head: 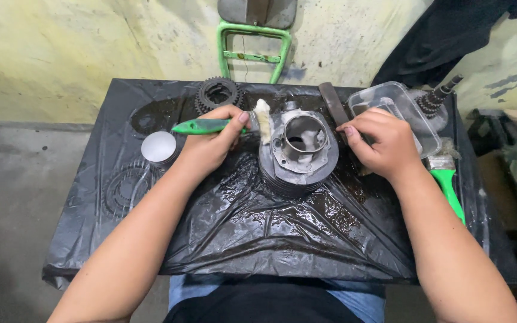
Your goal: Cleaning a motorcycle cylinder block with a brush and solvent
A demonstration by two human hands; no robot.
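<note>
A grey finned metal engine cylinder point(299, 152) stands upright in the middle of a black plastic sheet point(258, 239), its bore facing up. My left hand point(210, 143) grips a green-handled paintbrush point(204, 126); its pale bristles touch the cylinder's upper left side. My right hand point(381, 143) rests with curled fingers against the cylinder's right side, steadying it and holding nothing else.
The sheet is wet and oily. A toothed gear point(218, 93) lies at the back, a round metal piston point(158, 148) at the left. A clear plastic tub point(399, 110), a geared shaft point(439, 97) and a second green-handled brush point(447, 179) sit at the right. A green metal frame point(252, 48) leans on the wall.
</note>
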